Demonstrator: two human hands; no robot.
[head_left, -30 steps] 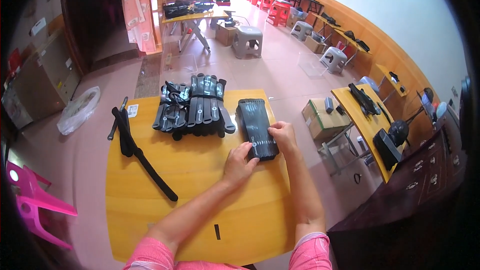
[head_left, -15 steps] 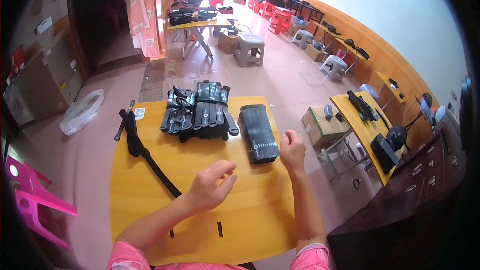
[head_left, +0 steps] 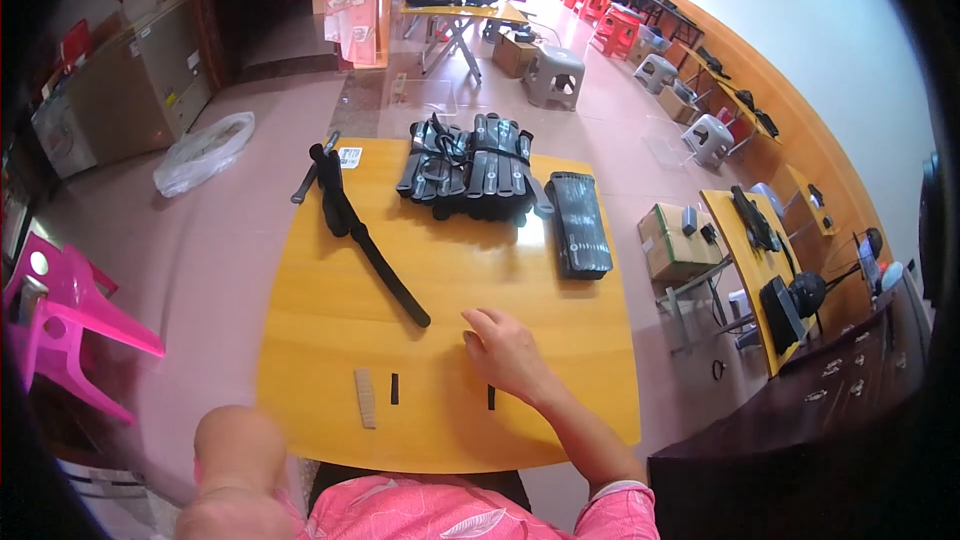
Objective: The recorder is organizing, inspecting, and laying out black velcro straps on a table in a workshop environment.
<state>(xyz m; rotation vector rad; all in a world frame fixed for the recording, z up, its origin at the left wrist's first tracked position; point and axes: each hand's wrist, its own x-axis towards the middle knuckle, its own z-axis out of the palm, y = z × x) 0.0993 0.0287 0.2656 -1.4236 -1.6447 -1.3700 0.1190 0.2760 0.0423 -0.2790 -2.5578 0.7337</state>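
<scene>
My right hand (head_left: 505, 352) hovers over the middle of the yellow table, fingers loosely bent and parted, with nothing seen in it. Near its wrist lies a short black strip (head_left: 491, 398). Only my bent left arm (head_left: 240, 448) shows at the lower left; the hand itself is out of sight. A long black strap (head_left: 375, 258), folded over at its far end, rests on the left of the table. Toward the back are a tied bundle of black straps (head_left: 470, 170) and a flat stack of black straps (head_left: 580, 225). A second black strip (head_left: 395, 389) lies beside a beige ridged strip (head_left: 365, 400).
The yellow table (head_left: 330, 340) has a white label (head_left: 350, 157) at its far left. A pink chair (head_left: 75, 325) and a plastic bag (head_left: 205, 152) are on the left. To the right stand a cardboard box (head_left: 675, 240) and a side table (head_left: 740, 240). Two people sit far back.
My left hand has drawn back from the table and out of view. My right hand has moved left, away from the strap stack to the table's middle. The view has shifted.
</scene>
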